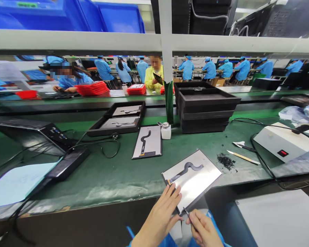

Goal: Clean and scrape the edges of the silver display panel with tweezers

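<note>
A silver display panel (195, 178) with a black flex cable (185, 169) lies tilted over the near edge of the green bench. My left hand (162, 214) rests on its near left corner, fingers stretched flat and together. My right hand (203, 229) is closed in a pinch on a thin dark tool (187, 213) whose tip touches the panel's near edge. A second panel (148, 142) with its own black cable lies flat further back on the bench.
A stack of black trays (206, 108) stands behind, with a small white bottle (166, 131) beside a post. Shallow trays (118, 120) hold more panels. Left: a dark device (36, 133) and cables. Right: a white box (283, 142), tweezers (243, 157), black scraps (225, 160). Workers sit beyond.
</note>
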{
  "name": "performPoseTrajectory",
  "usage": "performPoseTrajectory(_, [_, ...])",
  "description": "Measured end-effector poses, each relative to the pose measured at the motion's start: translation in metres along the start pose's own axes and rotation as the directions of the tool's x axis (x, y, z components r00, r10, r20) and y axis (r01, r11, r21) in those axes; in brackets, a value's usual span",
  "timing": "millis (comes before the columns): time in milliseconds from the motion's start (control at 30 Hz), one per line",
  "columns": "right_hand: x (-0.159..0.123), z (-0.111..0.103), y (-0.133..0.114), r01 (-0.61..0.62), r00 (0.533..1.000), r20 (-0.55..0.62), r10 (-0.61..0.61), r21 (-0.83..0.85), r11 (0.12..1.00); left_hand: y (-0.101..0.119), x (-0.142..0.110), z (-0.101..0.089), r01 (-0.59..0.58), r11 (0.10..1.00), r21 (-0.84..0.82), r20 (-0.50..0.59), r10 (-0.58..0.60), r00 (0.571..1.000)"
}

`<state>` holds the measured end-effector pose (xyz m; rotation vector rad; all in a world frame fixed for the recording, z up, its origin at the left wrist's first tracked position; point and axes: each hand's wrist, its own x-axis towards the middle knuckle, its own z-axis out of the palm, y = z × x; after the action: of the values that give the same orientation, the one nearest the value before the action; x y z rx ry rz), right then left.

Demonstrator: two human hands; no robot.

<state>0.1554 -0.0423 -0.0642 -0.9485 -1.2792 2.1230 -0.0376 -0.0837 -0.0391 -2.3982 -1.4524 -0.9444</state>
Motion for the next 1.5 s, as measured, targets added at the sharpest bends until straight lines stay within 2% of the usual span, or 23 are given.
performPoseTrajectory(400, [-0.006, -0.001, -0.012, -0.039, 0.999, 0.015, 0.039, 0.045, 0.998, 0.003, 0.004, -0.007, 0.011, 1.0, -0.018, 0.04, -0.011, 0.999])
performPoseTrajectory(667, [-0.017, 0.0, -0.031, -0.016, 0.998, -0.066, 0.018, 0.025, 1.0, 0.006, 0.004, -0.008, 0.039, 0.999, 0.004, 0.086, -0.039, 0.996])
performPoseTrajectory(900, [-0.021, -0.007, -0.037, 0.011, 0.994, -0.108, -0.01, 0.014, 1.0, 0.006, 0.006, -0.01, 0.043, 0.999, 0.026, 0.096, -0.046, 0.994])
performPoseTrajectory(1133, [-0.025, -0.024, -0.049, 0.07, 0.976, -0.207, -0.066, 0.013, 0.997, 0.007, 0.005, -0.009, 0.042, 0.999, 0.03, 0.094, -0.045, 0.995])
performPoseTrajectory(1300, [-0.033, -0.034, -0.064, 0.104, 0.952, -0.282, -0.116, -0.056, 0.993, 0.007, 0.006, -0.012, 0.056, 0.998, 0.008, 0.086, -0.056, 0.995])
performPoseTrajectory(1500, [-0.028, -0.044, -0.063, 0.12, 0.959, -0.228, -0.17, -0.218, 0.969, 0.005, 0.006, -0.011, 0.036, 0.999, 0.008, 0.062, -0.036, 0.997])
